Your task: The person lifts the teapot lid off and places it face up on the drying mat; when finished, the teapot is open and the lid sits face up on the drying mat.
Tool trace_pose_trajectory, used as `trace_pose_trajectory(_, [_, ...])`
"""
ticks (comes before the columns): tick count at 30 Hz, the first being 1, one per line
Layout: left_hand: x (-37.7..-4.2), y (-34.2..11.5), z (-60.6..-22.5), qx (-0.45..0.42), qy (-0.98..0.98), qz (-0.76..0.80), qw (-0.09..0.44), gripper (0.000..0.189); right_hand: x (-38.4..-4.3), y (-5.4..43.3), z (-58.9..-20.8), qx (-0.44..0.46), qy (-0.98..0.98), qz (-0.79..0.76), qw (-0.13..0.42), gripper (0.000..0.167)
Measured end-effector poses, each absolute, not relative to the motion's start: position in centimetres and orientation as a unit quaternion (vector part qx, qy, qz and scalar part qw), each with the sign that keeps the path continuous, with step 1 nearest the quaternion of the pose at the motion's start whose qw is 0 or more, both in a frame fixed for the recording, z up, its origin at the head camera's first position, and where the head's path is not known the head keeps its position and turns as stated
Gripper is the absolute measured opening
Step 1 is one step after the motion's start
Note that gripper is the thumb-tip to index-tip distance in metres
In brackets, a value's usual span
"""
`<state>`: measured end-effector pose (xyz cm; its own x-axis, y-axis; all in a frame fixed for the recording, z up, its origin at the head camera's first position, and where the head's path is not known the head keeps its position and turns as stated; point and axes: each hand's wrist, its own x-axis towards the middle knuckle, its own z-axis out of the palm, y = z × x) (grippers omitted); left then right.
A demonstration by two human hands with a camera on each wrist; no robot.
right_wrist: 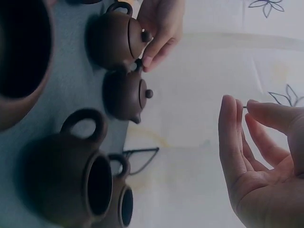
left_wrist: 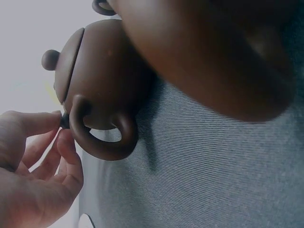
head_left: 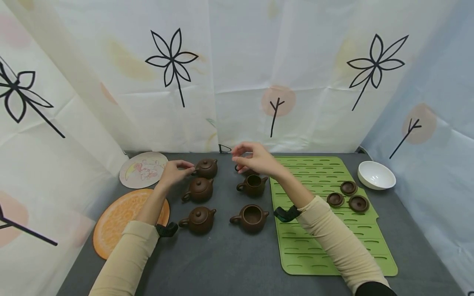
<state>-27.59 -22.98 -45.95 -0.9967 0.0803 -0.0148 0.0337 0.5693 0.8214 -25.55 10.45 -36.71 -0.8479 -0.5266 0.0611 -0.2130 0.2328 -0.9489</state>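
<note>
With thumb and fingertips, my left hand point(head_left: 175, 172) pinches the handle of the far lidded brown teapot point(head_left: 207, 168); in the left wrist view a nearer lidded teapot point(left_wrist: 102, 71) partly hides that grip. A third lidded teapot point(head_left: 199, 220) sits closest to me in the left row. My right hand point(head_left: 257, 158) is raised over the far lidless teapot point(head_left: 249, 172) and partly hides it in the head view. Its thumb and fingers point(right_wrist: 228, 137) bend loosely toward each other, holding nothing. Two more lidless teapots, middle point(head_left: 254, 185) and near point(head_left: 252, 218), stand below it.
Three brown lids point(head_left: 358, 204) lie on the green mat point(head_left: 307, 255) at the right. A white bowl point(head_left: 376, 175) stands beyond the mat. At the left are an orange-slice round mat point(head_left: 111, 222) and a pale round mat point(head_left: 144, 169). Patterned curtains point(head_left: 240, 61) enclose the table.
</note>
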Motion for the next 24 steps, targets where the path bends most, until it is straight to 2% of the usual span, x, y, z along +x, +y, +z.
trace_pose_trajectory(7, [-27.5, -22.9, -46.6, 0.031, 0.881, 0.472, 0.017, 0.028, -27.9, 6.5, -37.5, -0.224, 0.758, -0.590, 0.166, 0.024])
trace_pose_trajectory(15, [-27.4, -22.9, -46.8, 0.012, 0.875, 0.484, 0.015, 0.028, -29.4, 2.5, -39.7, -0.162, 0.738, -0.620, 0.211, 0.032])
trace_pose_trajectory(24, [-27.1, -22.5, -46.8, 0.005, 0.872, 0.490, 0.001, 0.028, -29.9, -0.2, -42.3, -0.104, 0.746, -0.622, 0.213, 0.039])
